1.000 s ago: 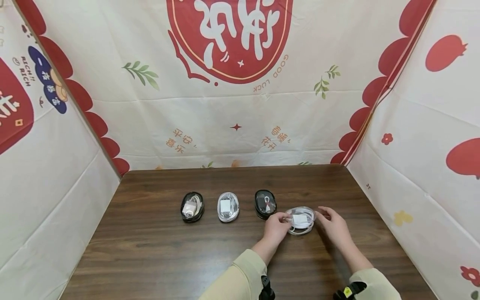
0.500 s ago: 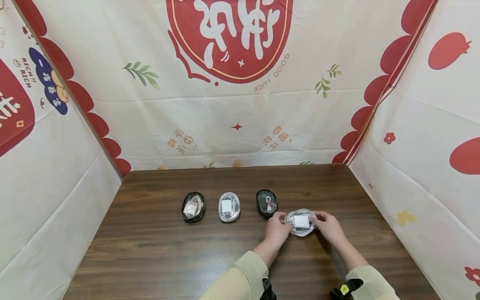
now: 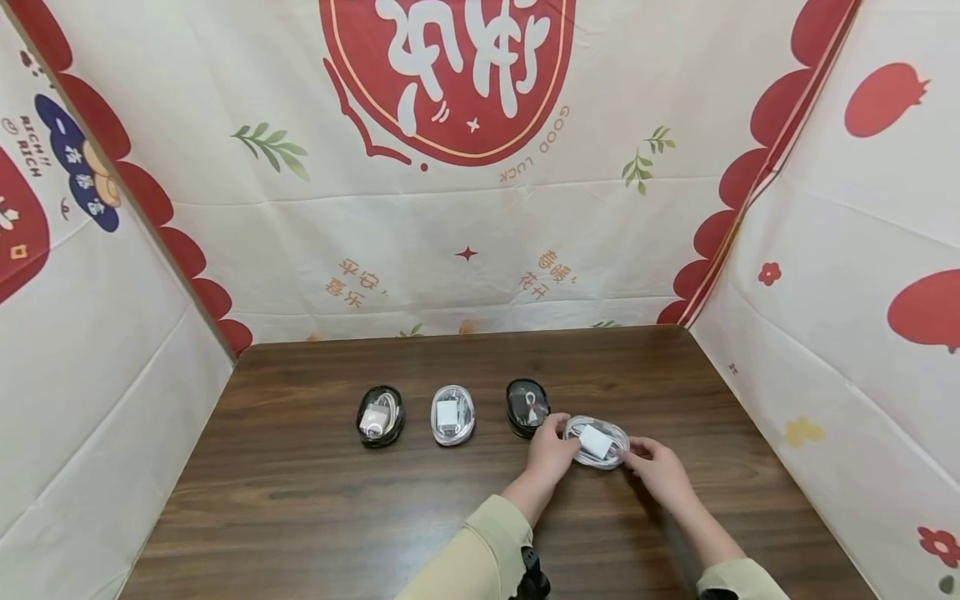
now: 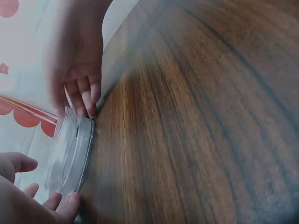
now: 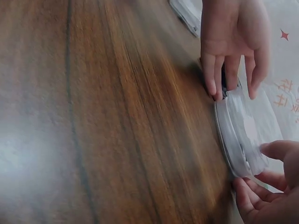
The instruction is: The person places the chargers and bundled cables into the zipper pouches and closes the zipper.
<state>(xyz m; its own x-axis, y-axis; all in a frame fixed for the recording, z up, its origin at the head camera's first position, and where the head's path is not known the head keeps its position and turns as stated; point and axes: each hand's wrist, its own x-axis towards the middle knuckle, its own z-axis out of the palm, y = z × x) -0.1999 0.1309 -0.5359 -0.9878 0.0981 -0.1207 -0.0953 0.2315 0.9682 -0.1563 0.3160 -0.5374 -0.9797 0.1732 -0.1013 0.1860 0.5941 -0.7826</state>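
A clear oval case with a white charger block and coiled white cable lies on the wooden table. At its left end is my left hand; in the left wrist view that hand's fingertips touch the case's lower edge while the thumb stands apart. My right hand pinches the right end, thumb on top and fingers at the lower edge, as the right wrist view shows. Just behind my left hand sits a dark oval case holding a thin cable, its front edge partly hidden.
Left of the dark case, a second clear case with a white charger lies in the same row. Farther left is a black-rimmed case with a charger and cable. Printed cloth surrounds the table's back and sides.
The clear case has turned clockwise, its charger block now slanting. My right hand has moved slightly towards me, and my left hand slightly away. The other cases stay put.
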